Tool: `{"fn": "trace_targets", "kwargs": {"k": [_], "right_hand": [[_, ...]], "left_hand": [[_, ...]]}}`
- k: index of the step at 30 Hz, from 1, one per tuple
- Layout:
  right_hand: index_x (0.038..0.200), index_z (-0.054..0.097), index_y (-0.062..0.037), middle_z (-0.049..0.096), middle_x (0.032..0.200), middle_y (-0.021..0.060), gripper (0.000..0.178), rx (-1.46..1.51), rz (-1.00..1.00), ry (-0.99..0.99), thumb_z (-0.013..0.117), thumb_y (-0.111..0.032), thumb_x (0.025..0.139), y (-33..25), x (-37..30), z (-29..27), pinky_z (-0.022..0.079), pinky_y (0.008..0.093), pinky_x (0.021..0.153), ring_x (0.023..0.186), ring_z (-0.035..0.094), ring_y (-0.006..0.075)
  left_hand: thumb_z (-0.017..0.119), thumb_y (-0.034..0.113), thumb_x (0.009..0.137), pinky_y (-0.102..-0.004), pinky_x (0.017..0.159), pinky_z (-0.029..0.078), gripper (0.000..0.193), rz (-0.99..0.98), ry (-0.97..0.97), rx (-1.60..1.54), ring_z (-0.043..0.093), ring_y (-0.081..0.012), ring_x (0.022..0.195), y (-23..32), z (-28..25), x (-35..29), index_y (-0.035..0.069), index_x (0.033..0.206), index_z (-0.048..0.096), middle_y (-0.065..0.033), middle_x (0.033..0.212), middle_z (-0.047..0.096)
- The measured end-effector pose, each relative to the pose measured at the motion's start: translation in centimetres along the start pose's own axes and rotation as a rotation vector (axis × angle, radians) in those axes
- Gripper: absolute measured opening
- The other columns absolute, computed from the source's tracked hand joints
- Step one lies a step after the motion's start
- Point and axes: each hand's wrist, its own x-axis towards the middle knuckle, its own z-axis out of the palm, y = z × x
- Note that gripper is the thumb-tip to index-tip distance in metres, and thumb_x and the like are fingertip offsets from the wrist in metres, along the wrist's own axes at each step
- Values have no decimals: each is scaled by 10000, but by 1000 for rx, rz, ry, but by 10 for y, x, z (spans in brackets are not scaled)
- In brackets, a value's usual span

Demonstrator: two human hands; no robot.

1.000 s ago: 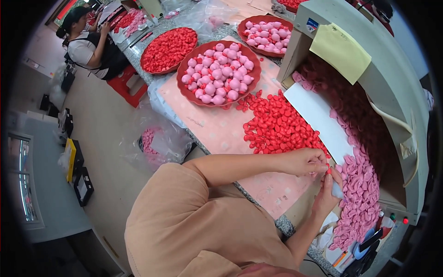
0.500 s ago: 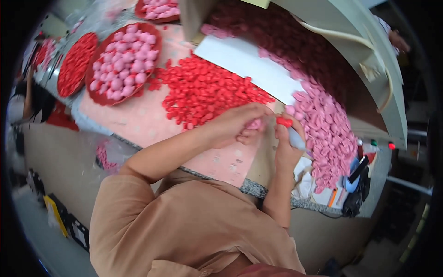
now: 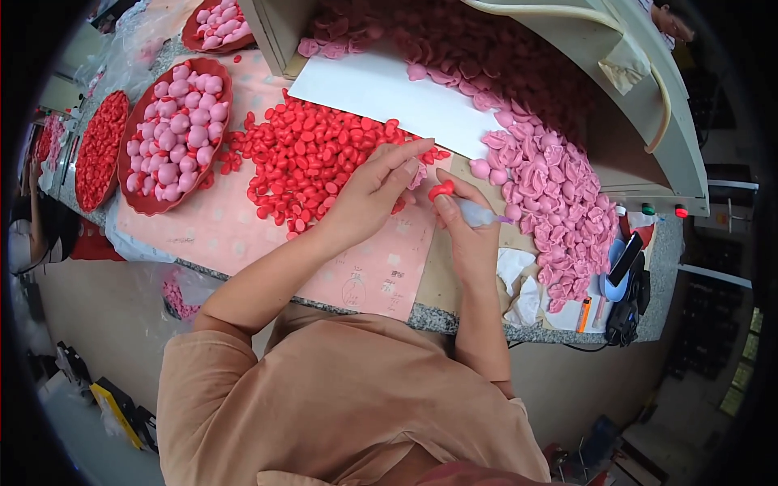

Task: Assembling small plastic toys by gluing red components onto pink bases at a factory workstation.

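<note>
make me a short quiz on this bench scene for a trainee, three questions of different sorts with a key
1. Multiple choice: besides a small bottle, what does the right hand hold?
a) a pair of scissors
b) a red piece
c) a brush

2. True or false: the scalloped tray nearest the left hand holds only red pieces.

3. Fill in the blank: a flat ____ panel lies just beyond the loose red heap.

Key:
1. b
2. False; pink rounded pieces fill most of it.
3. white
</note>
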Motion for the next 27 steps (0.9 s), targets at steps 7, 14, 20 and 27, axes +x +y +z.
{"fn": "trace_targets", "kwargs": {"k": [7, 14, 20, 27], "right_hand": [[1117, 596, -7, 624, 943, 30, 286, -41, 24, 2, 638, -70, 841, 6, 2, 3, 452, 210, 765, 854, 566, 82], [1103, 585, 9, 615, 970, 40, 266, -31, -13, -14, 622, -60, 850, 6, 3, -2, 460, 221, 761, 848, 571, 93], [1095, 570, 22, 623, 911, 47, 252, 150, 71, -72, 599, -91, 871, 6, 3, -4, 446, 208, 671, 783, 565, 83], [1077, 564, 13, 603, 817, 40, 240, 114, 95, -21, 578, -135, 890, 13, 1, 1, 406, 215, 587, 666, 519, 98]], "left_hand": [[404, 148, 974, -207, 703, 434, 341, 126, -22, 146, 474, -94, 865, -4, 5, -2, 88, 1302, 473, -29, 994, 428], [487, 161, 942, -213, 716, 439, 303, 107, -22, 167, 481, -86, 865, 8, 4, -3, 67, 1226, 538, -28, 987, 472], [490, 184, 945, -211, 697, 467, 293, 24, -68, 81, 548, -74, 803, 7, 3, -3, 34, 1188, 554, -35, 996, 587], [508, 126, 923, -222, 617, 475, 253, 257, 44, 371, 569, -86, 692, 3, 3, -1, -10, 1116, 599, -66, 804, 620]]}}
